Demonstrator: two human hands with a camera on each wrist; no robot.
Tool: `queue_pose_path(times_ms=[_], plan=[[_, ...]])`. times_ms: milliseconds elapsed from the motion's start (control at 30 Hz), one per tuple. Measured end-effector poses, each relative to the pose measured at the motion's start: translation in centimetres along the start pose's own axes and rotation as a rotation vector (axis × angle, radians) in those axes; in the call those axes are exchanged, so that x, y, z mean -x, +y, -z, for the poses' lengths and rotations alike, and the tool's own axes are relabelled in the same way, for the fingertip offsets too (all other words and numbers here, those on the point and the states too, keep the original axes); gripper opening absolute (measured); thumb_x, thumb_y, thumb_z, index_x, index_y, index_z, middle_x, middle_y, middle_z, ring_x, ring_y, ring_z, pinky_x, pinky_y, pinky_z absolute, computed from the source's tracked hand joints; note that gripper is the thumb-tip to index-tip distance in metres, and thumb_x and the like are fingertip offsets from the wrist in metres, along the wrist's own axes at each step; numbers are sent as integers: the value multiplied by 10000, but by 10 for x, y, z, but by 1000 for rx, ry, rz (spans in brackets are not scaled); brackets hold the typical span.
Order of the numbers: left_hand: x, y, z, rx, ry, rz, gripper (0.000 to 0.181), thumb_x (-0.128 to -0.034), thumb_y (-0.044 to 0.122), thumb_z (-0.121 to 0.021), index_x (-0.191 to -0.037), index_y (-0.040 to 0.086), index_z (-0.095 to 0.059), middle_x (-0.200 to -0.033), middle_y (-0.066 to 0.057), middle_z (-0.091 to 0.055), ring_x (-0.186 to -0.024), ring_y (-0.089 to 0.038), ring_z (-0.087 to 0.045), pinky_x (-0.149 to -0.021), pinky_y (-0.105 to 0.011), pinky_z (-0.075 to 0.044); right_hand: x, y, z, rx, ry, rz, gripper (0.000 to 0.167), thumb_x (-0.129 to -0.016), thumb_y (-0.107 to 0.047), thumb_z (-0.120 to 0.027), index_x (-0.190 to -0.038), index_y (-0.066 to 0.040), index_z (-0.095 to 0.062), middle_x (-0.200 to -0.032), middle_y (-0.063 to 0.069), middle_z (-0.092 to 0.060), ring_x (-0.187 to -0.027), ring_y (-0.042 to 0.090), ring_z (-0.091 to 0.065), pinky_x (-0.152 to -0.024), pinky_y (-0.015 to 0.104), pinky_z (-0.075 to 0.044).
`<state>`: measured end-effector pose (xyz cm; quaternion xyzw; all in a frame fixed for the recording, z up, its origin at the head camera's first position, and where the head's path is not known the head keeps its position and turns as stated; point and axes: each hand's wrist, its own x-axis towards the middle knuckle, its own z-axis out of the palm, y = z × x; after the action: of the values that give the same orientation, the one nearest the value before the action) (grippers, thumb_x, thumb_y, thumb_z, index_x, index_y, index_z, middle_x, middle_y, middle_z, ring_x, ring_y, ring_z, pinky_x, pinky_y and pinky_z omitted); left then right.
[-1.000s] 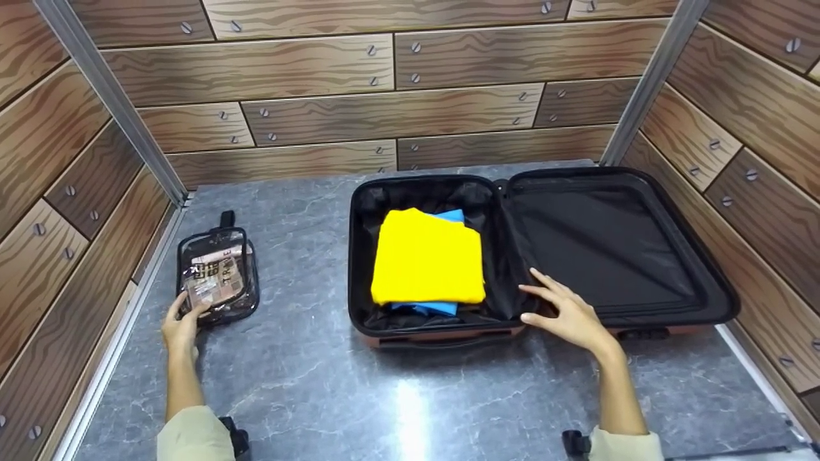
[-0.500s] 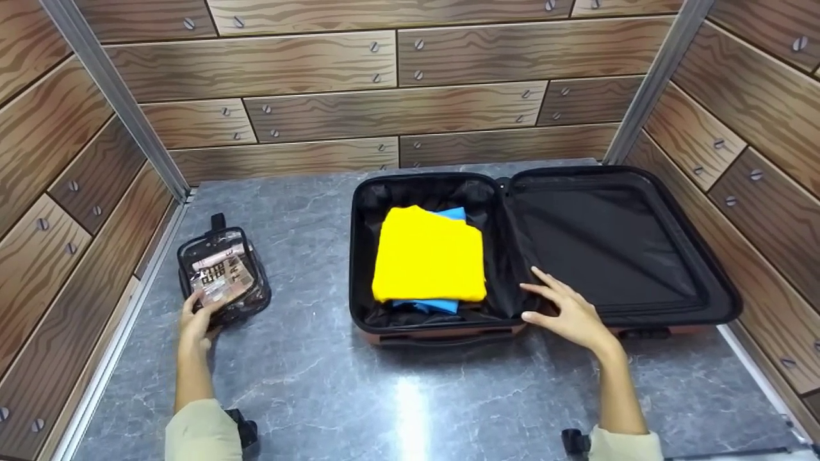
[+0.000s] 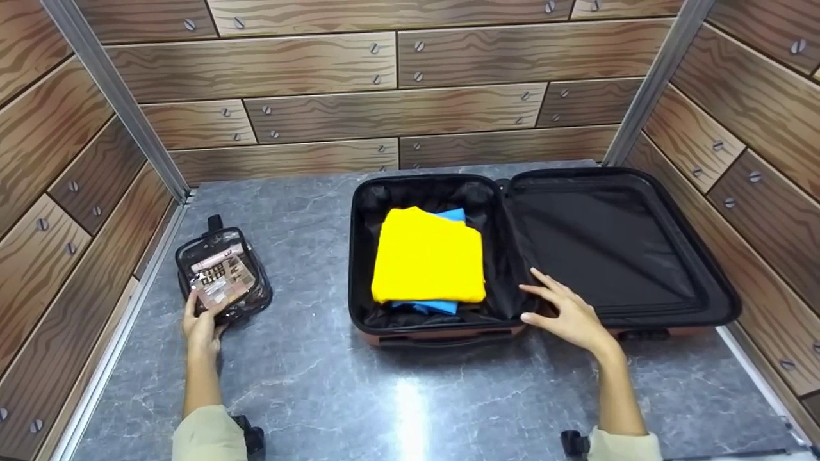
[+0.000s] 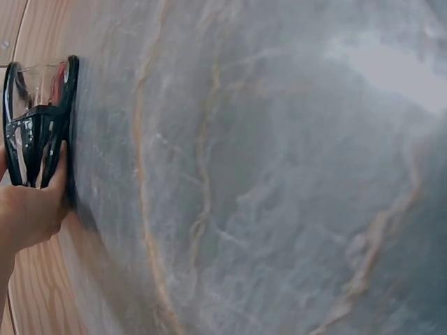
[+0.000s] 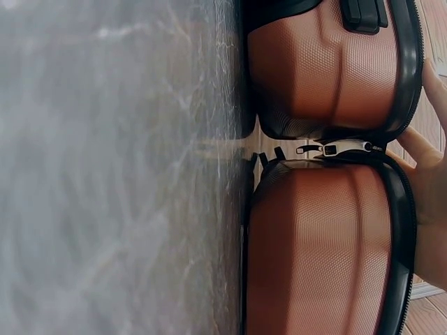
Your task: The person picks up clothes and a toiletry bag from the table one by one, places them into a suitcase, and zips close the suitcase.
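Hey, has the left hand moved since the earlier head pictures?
Yes. In the head view, the left hand has shifted rightward, slightly nearer the open suitcase, which stays put.

"What sort of place is this?"

"It looks to be a small booth, closed on three sides by panels [image 3: 474,109] with drawn planks [image 3: 275,64] and screws [image 3: 419,46]."

"And at the corners?"

"Metal posts [image 3: 115,96]. Below lies a grey, marble-patterned surface [image 3: 307,384]. Whether it stands in a lab or a workshop, I cannot tell."
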<state>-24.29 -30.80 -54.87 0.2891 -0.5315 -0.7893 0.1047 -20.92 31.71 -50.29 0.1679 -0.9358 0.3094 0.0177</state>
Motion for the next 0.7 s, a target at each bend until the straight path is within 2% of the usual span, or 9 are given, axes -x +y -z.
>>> queue_pose_path(times_ms=[100,233,467,700], plan=[[1,1,-3,60,10,5,760,-882,-49,-515,-1472,301,-188,-1496,-57,-157,-751,-43,-562,-706,-221,-493,1,0,0,0,6,0,565,-811,-491,-636,-1317,-269,-519,-1481,-57,-245,-1317,303,-230,-923,636,-229],[3,2,-7,116,24,-10,730,-892,-72,-464,-1467,301,-213,-1473,-74,-219,-684,-41,-567,-632,-199,-480,1,1,-1,-5,7,-3,564,-810,-491,-637,-1317,-274,-518,-1480,-63,-242,-1317,304,-230,-925,638,-227],[6,0,-10,194,40,-35,730,-875,-80,-506,-1457,287,-261,-1471,-48,-250,-851,-66,-539,-660,-197,-472,2,0,-1,-3,-2,-10,574,-811,-503,-629,-1323,-274,-510,-1486,-61,-230,-1319,314,-225,-925,646,-221],[13,2,-15,236,22,-75,705,-885,-94,-479,-1453,272,-277,-1486,-1,-224,-1041,-130,-449,-714,-217,-433,2,0,0,-11,-7,-16,576,-812,-504,-626,-1328,-278,-504,-1488,-61,-223,-1318,321,-221,-922,652,-216]])
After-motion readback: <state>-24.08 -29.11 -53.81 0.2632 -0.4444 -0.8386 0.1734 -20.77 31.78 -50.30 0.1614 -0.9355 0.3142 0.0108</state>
